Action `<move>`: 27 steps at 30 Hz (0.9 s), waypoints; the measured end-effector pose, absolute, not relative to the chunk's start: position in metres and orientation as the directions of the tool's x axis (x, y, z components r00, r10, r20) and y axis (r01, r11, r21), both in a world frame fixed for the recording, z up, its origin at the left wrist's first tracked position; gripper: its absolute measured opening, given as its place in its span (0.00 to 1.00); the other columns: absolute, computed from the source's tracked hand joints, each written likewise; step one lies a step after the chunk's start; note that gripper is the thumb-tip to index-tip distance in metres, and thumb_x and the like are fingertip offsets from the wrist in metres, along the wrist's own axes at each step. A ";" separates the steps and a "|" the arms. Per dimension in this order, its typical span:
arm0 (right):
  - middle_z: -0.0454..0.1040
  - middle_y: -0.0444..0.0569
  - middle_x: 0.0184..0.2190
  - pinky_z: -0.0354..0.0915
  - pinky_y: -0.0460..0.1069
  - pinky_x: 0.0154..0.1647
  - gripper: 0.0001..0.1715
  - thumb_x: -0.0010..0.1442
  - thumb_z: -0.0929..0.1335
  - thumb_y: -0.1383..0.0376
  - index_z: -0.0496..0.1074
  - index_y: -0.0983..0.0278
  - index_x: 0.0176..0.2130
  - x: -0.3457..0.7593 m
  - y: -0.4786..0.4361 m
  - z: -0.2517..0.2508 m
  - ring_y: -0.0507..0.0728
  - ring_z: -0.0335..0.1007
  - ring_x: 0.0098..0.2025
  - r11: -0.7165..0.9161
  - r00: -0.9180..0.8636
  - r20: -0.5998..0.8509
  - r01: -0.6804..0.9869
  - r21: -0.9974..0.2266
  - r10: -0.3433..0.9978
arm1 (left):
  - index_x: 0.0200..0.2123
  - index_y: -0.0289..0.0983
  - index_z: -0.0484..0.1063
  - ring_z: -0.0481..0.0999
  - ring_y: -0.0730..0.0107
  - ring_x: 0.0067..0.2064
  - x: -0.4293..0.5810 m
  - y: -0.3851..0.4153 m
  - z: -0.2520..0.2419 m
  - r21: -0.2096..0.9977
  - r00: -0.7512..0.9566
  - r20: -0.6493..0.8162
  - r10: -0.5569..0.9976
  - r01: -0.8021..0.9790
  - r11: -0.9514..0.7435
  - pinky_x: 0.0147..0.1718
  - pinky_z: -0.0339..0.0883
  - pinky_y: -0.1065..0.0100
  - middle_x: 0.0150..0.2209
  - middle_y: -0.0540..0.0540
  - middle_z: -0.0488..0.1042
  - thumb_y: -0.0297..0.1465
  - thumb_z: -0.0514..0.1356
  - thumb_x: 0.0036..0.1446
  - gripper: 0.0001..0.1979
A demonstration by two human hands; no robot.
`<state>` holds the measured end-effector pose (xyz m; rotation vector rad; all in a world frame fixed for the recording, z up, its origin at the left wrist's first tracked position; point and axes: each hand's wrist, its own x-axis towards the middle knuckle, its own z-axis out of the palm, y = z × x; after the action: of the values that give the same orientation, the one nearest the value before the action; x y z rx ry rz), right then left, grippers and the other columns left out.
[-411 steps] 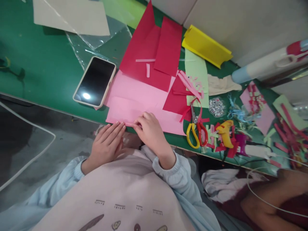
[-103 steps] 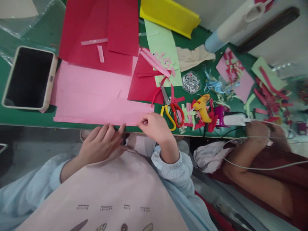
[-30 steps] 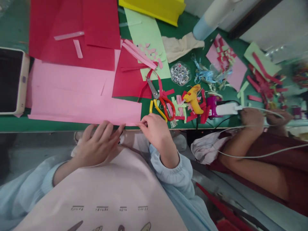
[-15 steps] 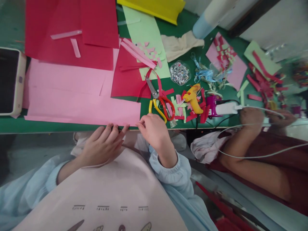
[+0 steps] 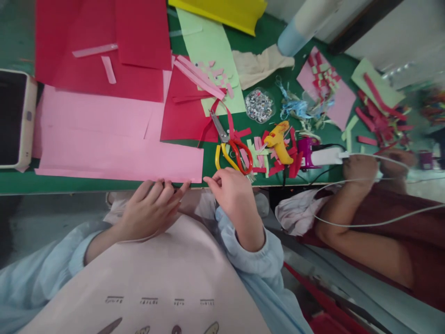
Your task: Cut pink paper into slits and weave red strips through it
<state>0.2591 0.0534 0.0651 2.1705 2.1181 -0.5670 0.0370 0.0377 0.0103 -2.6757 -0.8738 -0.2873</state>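
Note:
A long pink paper sheet (image 5: pixel 118 155) lies along the table's near edge, with a narrow fold line by its front border. My left hand (image 5: pixel 153 206) rests at that border with fingers stretched out, the index fingertip touching the paper near its right end. Just right of the sheet's corner, my right hand (image 5: pixel 232 192) is apart from the paper. Its fingers are curled in, thumb against the index finger, and nothing shows in them. Beyond it lie scissors with red handles (image 5: pixel 241 155) and a tool with yellow handles (image 5: pixel 222 155), partly covered by the scissors.
A yellow glue gun (image 5: pixel 279 143) lies among cut paper strips. Behind are a dish of small beads (image 5: pixel 259 105), red sheets (image 5: pixel 142 32) and a green sheet (image 5: pixel 208 41). A phone (image 5: pixel 17 118) is at left. At right, a co-worker's hand (image 5: pixel 361 168) is near a white cable.
My right hand has let go of the pink sheet's corner and moved slightly right. My left index finger has slid a little right along the edge.

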 end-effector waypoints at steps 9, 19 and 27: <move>0.78 0.46 0.33 0.62 0.47 0.33 0.30 0.69 0.61 0.70 0.62 0.57 0.67 0.248 0.000 0.037 0.53 0.72 0.35 0.201 -0.240 -0.186 0.958 -0.204 0.953 | 0.66 0.33 0.63 0.73 0.54 0.45 0.039 0.039 0.012 -0.218 0.794 0.275 0.542 0.601 -0.769 0.49 0.66 0.55 0.44 0.37 0.74 0.40 0.59 0.63 0.31; 0.78 0.46 0.30 0.64 0.46 0.32 0.36 0.66 0.61 0.71 0.56 0.54 0.70 0.238 -0.003 0.035 0.54 0.73 0.33 0.092 -0.132 -0.294 0.985 -0.145 0.947 | 0.70 0.28 0.53 0.76 0.56 0.47 0.033 0.035 0.003 -0.115 0.738 0.343 0.581 0.647 -0.754 0.56 0.65 0.59 0.45 0.37 0.77 0.37 0.60 0.62 0.38; 0.78 0.46 0.29 0.62 0.45 0.31 0.35 0.66 0.60 0.71 0.58 0.56 0.69 0.249 -0.009 0.027 0.52 0.73 0.31 0.047 -0.085 -0.273 0.989 -0.142 0.958 | 0.72 0.29 0.43 0.77 0.56 0.46 0.033 0.035 0.002 -0.015 0.710 0.333 0.620 0.662 -0.749 0.54 0.67 0.59 0.45 0.38 0.79 0.35 0.60 0.63 0.42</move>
<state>0.2489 -0.0089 0.0271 2.0515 2.1956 -0.4466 0.0334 0.0352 0.0017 -2.7798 -1.0479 -0.4689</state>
